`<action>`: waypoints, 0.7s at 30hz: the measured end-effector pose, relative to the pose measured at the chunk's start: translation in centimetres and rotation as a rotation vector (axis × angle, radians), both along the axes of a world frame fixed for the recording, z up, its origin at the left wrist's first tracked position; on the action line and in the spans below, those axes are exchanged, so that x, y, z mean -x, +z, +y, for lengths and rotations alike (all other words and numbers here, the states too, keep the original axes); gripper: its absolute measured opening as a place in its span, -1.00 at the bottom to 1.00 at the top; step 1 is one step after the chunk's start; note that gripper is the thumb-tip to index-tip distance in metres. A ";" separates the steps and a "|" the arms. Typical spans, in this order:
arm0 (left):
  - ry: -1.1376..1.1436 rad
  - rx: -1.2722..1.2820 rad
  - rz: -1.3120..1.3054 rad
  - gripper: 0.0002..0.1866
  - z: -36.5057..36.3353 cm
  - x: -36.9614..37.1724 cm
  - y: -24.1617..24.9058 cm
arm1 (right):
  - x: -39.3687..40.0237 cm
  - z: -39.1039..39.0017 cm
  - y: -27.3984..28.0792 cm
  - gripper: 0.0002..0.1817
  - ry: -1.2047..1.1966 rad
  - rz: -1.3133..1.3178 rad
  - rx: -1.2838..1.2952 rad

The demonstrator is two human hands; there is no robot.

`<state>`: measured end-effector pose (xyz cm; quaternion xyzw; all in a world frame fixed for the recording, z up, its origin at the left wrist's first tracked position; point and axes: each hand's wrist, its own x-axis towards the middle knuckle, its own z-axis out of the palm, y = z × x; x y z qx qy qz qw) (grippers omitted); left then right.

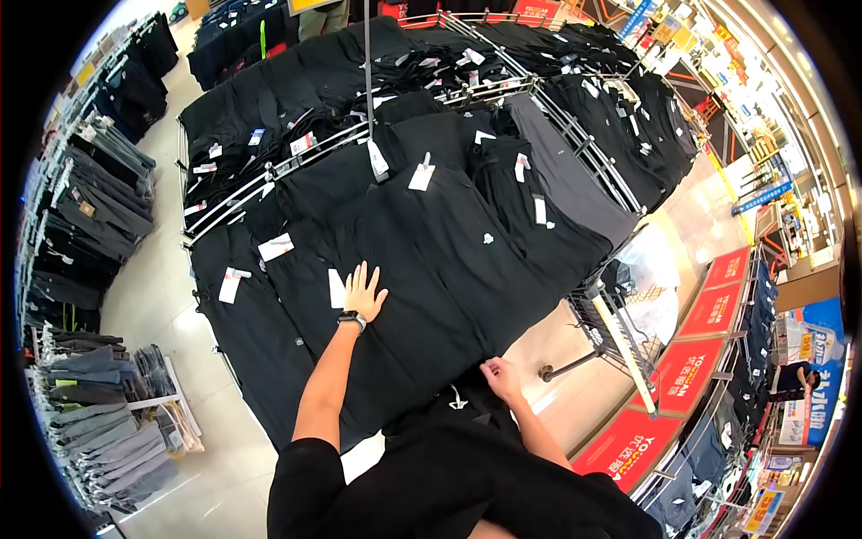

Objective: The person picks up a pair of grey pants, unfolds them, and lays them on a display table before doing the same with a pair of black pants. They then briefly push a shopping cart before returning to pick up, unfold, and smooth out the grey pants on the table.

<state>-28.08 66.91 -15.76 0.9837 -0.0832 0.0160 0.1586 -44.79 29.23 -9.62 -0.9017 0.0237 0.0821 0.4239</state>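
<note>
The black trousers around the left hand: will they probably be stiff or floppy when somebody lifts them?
The black trousers would probably be floppy: their cloth lies softly draped. Pulling one pair might shift its neighbours, as they lie closely side by side.

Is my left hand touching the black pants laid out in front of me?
Touching. The head view shows your left hand lying flat, palm down, on the black pants, with no gap visible beneath it.
</note>
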 end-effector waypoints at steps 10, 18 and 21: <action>-0.198 -0.014 -0.353 -0.39 -5.9 -11.2 8.1 | -11.3 -0.3 1.4 0.05 -0.691 0.004 0.301; -0.251 -0.135 -0.161 -0.24 -11.0 -20.4 7.4 | -11.6 0.8 0.7 0.02 -0.812 -0.103 0.205; -0.182 -0.062 -0.013 -0.16 -11.4 -22.3 6.2 | -11.5 0.7 0.7 0.00 -0.835 -0.085 0.201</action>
